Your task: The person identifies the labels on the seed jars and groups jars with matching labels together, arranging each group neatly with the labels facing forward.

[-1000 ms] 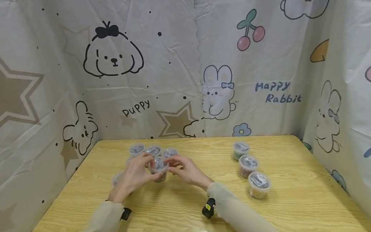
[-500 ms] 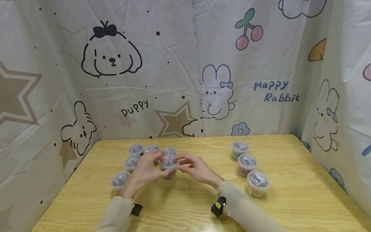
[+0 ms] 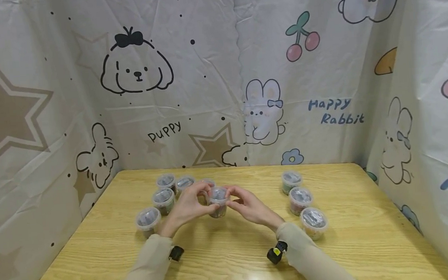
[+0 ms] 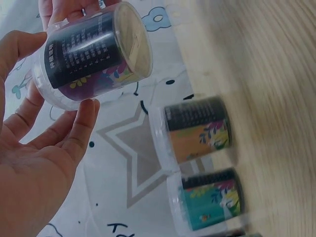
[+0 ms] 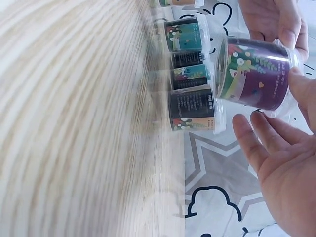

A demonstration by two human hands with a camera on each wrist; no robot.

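Observation:
Both hands hold a small clear plastic tub [image 3: 218, 202] with a lid, raised above the table. A dark purple label with printed flowers wraps the tub [image 5: 256, 74]; the left wrist view shows the dark, text-covered side of that tub [image 4: 89, 52] and its clear base. My left hand [image 3: 191, 206] grips the lid rim from the left between thumb and fingers. From the right, my right hand [image 3: 250, 206] pinches the same rim with its thumb and fingers. Behind the left hand stands another lidded tub [image 3: 208, 183], partly hidden.
Several similar tubs stand at the back left, among them a front-left tub [image 3: 148, 221] and a green-labelled tub [image 4: 210, 200]. Three tubs form a slanting row on the right, the nearest tub [image 3: 314, 222] beside my right forearm. Patterned cloth [image 3: 205, 93] surrounds the wooden table [image 3: 217, 262].
Both hands and the held tub have moved to the right, away from the left group. The tubs at the left that the left hand covered now show more fully.

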